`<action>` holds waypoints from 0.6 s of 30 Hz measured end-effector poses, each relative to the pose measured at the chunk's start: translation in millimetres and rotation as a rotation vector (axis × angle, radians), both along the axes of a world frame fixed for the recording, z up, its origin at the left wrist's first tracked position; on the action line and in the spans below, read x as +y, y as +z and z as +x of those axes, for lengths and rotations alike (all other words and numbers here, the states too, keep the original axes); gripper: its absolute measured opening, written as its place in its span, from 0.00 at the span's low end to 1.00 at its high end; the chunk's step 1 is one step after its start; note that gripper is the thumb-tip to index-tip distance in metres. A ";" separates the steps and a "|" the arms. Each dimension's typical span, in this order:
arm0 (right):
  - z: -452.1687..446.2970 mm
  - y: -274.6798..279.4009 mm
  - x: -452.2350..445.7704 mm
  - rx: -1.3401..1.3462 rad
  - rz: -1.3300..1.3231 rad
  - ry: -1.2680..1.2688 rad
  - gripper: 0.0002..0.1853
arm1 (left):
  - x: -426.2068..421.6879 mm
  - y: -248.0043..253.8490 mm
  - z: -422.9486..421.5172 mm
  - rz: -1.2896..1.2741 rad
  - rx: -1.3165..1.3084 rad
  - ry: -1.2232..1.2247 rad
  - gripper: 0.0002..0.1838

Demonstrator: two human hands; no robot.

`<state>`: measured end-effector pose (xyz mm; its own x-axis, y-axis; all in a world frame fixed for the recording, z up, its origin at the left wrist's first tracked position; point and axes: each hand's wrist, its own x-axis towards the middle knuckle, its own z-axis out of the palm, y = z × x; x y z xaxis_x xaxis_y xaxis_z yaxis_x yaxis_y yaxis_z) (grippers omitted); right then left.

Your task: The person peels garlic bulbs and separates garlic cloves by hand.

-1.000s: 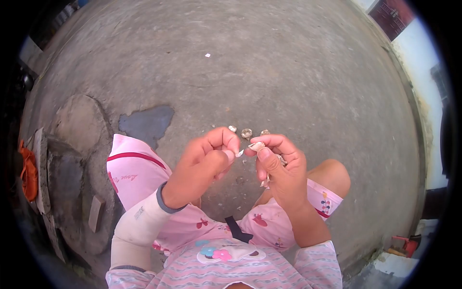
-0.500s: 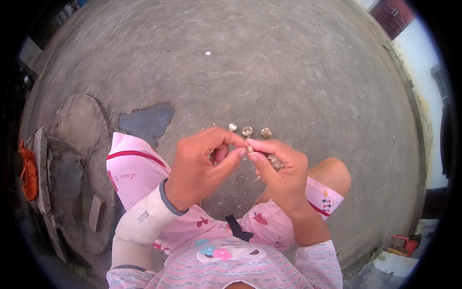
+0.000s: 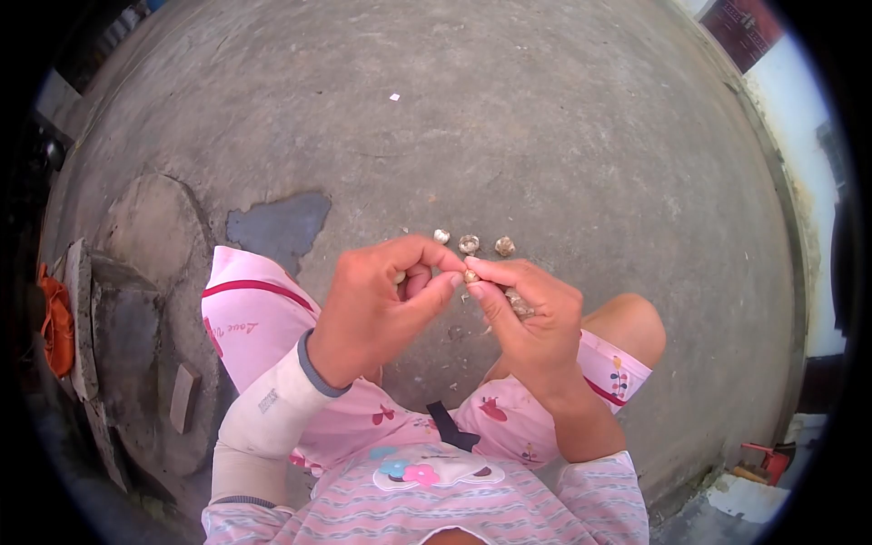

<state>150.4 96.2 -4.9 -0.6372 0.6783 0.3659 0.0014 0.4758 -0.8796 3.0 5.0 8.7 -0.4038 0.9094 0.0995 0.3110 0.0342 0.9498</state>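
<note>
Right hand (image 3: 538,320) cups a garlic bulb (image 3: 520,304), pinching a clove (image 3: 471,276).

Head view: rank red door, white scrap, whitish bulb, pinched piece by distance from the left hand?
1. Pinched piece: at the left hand's fingertips
2. Whitish bulb: ground, just beyond
3. White scrap: farther ahead
4. Red door: far right

Rough matt concrete floor (image 3: 581,173) (a smoother grey patch (image 3: 280,227) set in it), soft matt pink cloth trousers (image 3: 263,313), pale knit-looking cloth sleeve (image 3: 272,409), dry papery skin on the garlic bulbs (image 3: 469,244), creased orange fabric-like item (image 3: 56,322), rough-faced concrete slab (image 3: 82,327)
</note>
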 end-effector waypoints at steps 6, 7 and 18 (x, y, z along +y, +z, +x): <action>-1.4 -2.3 0.7 -0.022 0.255 -0.012 0.10 | 0.9 -2.8 0.7 0.024 0.130 0.027 0.03; -1.2 -2.4 0.4 -0.027 0.266 -0.009 0.10 | 1.3 -3.7 0.9 0.025 0.138 0.037 0.03; 1.5 0.3 -3.2 0.015 -0.305 0.087 0.08 | 0.8 -2.7 2.9 0.030 0.003 0.083 0.03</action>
<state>151.9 93.1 -4.6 -0.6940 0.7011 0.1639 -0.0416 0.1882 -0.9812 5.8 5.8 6.0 -0.4773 0.8694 0.1277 0.3107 0.0311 0.9500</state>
